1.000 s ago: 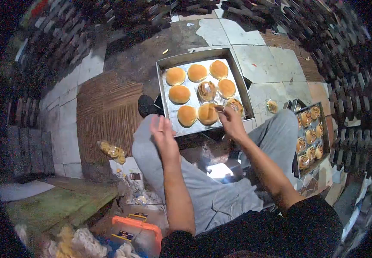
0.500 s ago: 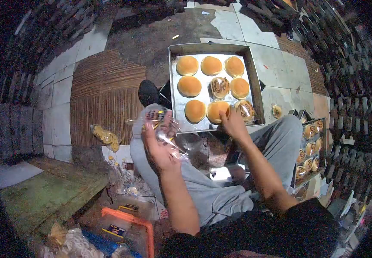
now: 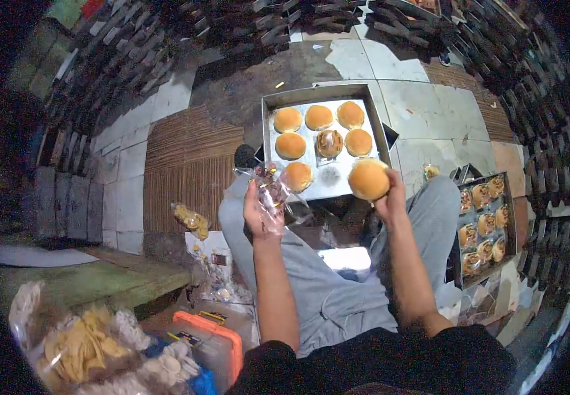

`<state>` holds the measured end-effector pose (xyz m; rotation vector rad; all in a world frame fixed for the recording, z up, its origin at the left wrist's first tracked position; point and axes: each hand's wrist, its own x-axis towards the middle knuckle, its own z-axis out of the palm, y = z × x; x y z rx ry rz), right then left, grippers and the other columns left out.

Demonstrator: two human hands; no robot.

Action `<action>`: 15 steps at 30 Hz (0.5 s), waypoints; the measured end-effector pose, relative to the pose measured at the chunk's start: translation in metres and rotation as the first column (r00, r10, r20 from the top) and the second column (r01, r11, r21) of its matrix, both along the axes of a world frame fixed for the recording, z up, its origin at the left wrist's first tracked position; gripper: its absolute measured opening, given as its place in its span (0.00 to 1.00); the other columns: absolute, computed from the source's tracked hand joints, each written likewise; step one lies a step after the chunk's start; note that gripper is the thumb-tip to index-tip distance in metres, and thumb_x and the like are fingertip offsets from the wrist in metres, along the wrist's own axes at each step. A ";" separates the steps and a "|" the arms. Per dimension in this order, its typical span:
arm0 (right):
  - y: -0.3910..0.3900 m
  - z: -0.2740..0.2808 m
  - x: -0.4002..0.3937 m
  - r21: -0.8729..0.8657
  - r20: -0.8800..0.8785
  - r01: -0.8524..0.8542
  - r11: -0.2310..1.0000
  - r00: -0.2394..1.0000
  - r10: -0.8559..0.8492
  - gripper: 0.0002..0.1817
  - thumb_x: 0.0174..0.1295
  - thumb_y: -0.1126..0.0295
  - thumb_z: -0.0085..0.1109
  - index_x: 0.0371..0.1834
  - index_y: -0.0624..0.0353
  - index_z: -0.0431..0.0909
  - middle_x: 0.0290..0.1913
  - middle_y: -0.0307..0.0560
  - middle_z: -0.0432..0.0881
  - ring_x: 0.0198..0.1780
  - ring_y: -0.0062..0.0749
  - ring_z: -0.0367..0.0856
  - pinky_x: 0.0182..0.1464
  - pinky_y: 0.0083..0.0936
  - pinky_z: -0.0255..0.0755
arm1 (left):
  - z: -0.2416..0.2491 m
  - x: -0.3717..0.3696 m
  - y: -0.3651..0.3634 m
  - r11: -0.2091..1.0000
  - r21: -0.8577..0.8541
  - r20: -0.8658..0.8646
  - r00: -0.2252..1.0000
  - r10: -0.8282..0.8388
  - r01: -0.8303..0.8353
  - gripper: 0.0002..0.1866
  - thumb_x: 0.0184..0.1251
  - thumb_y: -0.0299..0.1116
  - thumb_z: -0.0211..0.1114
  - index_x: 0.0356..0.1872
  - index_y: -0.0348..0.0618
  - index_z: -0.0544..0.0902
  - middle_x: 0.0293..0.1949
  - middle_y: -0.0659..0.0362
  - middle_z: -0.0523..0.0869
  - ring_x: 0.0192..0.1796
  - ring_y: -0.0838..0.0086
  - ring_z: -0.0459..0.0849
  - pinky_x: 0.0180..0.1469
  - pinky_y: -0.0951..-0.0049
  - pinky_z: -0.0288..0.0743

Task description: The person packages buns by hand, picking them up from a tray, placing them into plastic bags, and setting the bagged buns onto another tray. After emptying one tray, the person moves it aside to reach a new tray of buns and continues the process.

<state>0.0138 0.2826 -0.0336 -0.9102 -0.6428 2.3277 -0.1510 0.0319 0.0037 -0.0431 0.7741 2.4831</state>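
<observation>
My right hand (image 3: 393,196) grips a plain round bun (image 3: 368,180) by its right side, lifted above the front right of a metal tray (image 3: 381,117). My left hand (image 3: 262,214) is closed on a clear printed plastic bag (image 3: 273,189), which hangs over the fingers at the tray's front left corner. Several unwrapped buns (image 3: 291,145) sit in rows in the tray. Among them, in the middle, lies a bun in a clear printed wrapper (image 3: 329,144). A dark greasy mark (image 3: 329,174) shows on the tray floor beside the raised bun, which hides the tray's front right corner.
To my right, a second tray (image 3: 457,263) holds several wrapped buns. On my left are a low green bench (image 3: 133,273), an orange-rimmed plastic box (image 3: 235,342) and bags of pale stuff (image 3: 87,345). A yellowish filled bag (image 3: 191,220) lies on the floor.
My right hand has lifted the bun from the tray's front row and moved it right. My left hand, still with the bag, has shifted slightly. The view has tilted.
</observation>
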 end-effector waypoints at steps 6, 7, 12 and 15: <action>-0.054 0.094 0.061 0.005 -0.364 -0.577 0.817 0.760 0.538 0.45 0.61 0.63 0.70 0.79 0.57 0.56 0.71 0.59 0.72 0.69 0.49 0.76 0.59 0.70 0.78 | 0.034 0.019 0.002 0.968 -0.236 0.061 0.993 0.102 -0.085 0.23 0.76 0.45 0.58 0.64 0.43 0.75 0.60 0.48 0.83 0.67 0.47 0.80 0.64 0.32 0.74; -0.065 0.104 0.055 0.090 -0.338 -0.624 0.776 0.714 0.613 0.44 0.59 0.65 0.72 0.78 0.59 0.59 0.70 0.59 0.73 0.68 0.47 0.77 0.59 0.63 0.80 | 0.043 0.023 0.006 0.962 -0.243 0.068 0.987 0.143 -0.123 0.23 0.74 0.46 0.60 0.62 0.44 0.75 0.56 0.49 0.84 0.62 0.50 0.82 0.63 0.29 0.74; -0.117 0.144 0.021 0.964 0.258 -0.266 -0.025 0.903 0.344 0.30 0.56 0.72 0.75 0.64 0.63 0.78 0.64 0.58 0.80 0.64 0.49 0.82 0.61 0.36 0.80 | 0.068 0.026 -0.001 0.970 -0.217 0.106 0.986 0.131 -0.105 0.20 0.76 0.49 0.57 0.58 0.47 0.77 0.52 0.55 0.85 0.56 0.58 0.84 0.57 0.41 0.81; -0.130 0.127 0.025 0.928 0.277 -0.162 -0.335 0.901 0.333 0.24 0.62 0.77 0.68 0.63 0.63 0.78 0.66 0.57 0.79 0.68 0.52 0.78 0.69 0.42 0.74 | 0.060 0.018 -0.007 0.990 -0.132 0.068 0.997 -0.041 0.050 0.25 0.80 0.53 0.53 0.60 0.40 0.77 0.52 0.53 0.85 0.52 0.62 0.86 0.58 0.59 0.81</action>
